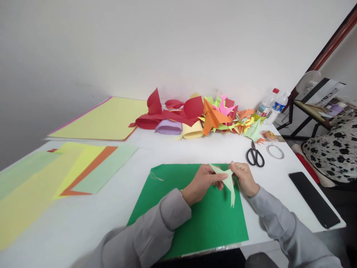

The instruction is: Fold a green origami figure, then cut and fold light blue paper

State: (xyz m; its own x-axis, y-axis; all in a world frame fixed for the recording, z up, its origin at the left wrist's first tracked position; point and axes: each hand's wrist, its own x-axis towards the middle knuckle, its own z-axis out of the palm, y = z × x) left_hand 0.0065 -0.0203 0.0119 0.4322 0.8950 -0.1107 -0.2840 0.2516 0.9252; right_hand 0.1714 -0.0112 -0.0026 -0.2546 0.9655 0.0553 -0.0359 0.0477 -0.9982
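Observation:
Both hands meet over a large green paper sheet [195, 219] on the white table. My left hand [202, 183] pinches the upper part of a pale green folded paper figure [229, 183] with long pointed flaps. My right hand [244, 178] grips the same figure from the right side, fingers closed on it. One narrow flap hangs down toward the green sheet. Grey sleeves cover both forearms.
Black scissors [254, 155] and a tape ring [275, 151] lie right of the hands, a black phone [314, 198] near the right edge. A heap of folded coloured paper [200, 115] and two bottles [272, 104] stand at the back. Flat coloured sheets [83, 167] cover the left.

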